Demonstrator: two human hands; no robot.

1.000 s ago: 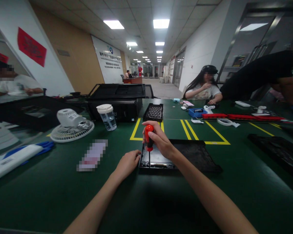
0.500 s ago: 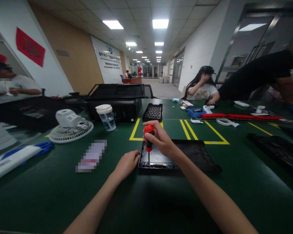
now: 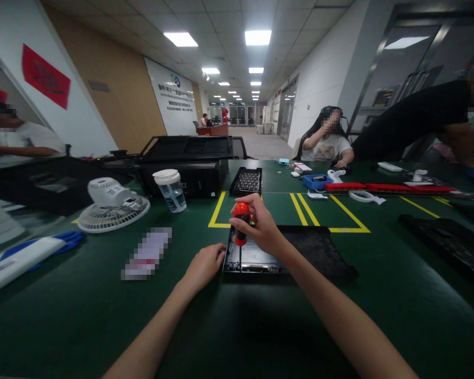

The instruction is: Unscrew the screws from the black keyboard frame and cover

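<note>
Screwdriver: shows red-and-black handle, thin shaft; stands upright over black casing, pinched in right hand. Cannot tell grip of left hand at casing's edge.

wht fan, cup w/ wht lid, blu tray

Screwdriver tip indistinct against black tray

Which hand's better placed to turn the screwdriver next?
Right, probably: the right hand grips the screwdriver, which points down into the black tray. The left hand sits at the tray's left edge, off the tool.
</note>
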